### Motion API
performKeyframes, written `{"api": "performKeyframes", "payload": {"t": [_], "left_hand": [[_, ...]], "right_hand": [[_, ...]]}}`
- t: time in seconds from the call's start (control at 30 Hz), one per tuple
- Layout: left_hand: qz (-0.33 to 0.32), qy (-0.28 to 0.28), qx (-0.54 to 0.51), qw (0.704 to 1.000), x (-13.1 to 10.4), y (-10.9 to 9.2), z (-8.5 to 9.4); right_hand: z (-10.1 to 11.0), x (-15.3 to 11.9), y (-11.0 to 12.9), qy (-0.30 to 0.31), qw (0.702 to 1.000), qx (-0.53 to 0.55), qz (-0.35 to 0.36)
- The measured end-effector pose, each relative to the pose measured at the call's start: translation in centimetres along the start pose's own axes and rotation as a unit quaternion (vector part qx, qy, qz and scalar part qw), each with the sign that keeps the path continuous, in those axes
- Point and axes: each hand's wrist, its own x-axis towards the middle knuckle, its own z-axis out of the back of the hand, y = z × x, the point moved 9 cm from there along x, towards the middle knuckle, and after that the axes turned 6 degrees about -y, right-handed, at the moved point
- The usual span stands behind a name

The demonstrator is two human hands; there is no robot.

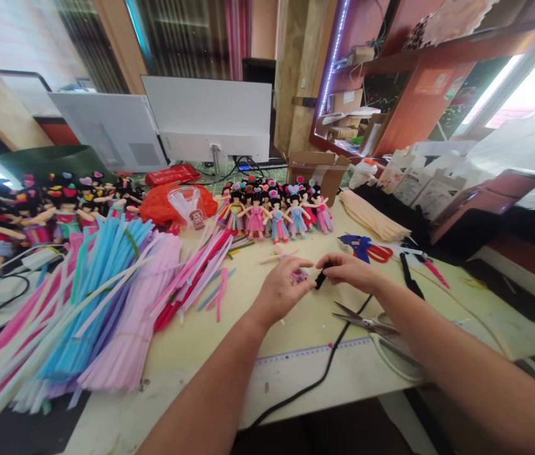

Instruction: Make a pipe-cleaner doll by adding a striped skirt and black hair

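Note:
My left hand (282, 287) is closed around a small doll (279, 254). Its pale limbs poke out above my fingers, and a patch of pink and teal shows between them. Most of the doll is hidden by the hand. Just to the right, my right hand (347, 270) pinches a short black fuzzy piece (320, 278), which looks like pipe cleaner. The two hands are close together over the table, fingertips nearly meeting. Below my right forearm lie scissors (362, 321) with spread blades. A blue glue gun (358, 245) and red-handled scissors (380, 253) lie beyond that hand.
Bundles of coloured pipe cleaners (120, 341) cover the left side. Finished-looking dolls (277, 218) stand in rows behind, beside an orange bag (153, 205) and a cardboard box (319, 174). A black cable (317, 379) crosses a ruler (296, 355) near the front edge.

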Motion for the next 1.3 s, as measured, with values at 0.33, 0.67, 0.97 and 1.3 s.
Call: {"api": "performKeyframes", "payload": {"t": [0.33, 0.67, 0.97, 1.3], "left_hand": [[0.117, -0.075, 0.0, 0.99, 0.5, 3.4, 2.1], [0.158, -0.122, 0.039, 0.979, 1.1, 6.7, 4.0], [0.186, -0.145, 0.011, 0.972, 1.0, 7.4, 4.5], [0.284, -0.162, -0.107, 0.939, 0.2, 7.8, 4.7]], "right_hand": [[3.1, 2.4, 0.1, -0.136, 0.961, -0.239, 0.007], [1.6, 2.1, -0.9, -0.121, 0.936, -0.329, -0.022], [2.6, 0.8, 1.5, -0.188, 0.926, -0.323, 0.056], [-4.3, 3.0, 5.3, -0.129, 0.929, -0.323, 0.125]]}}
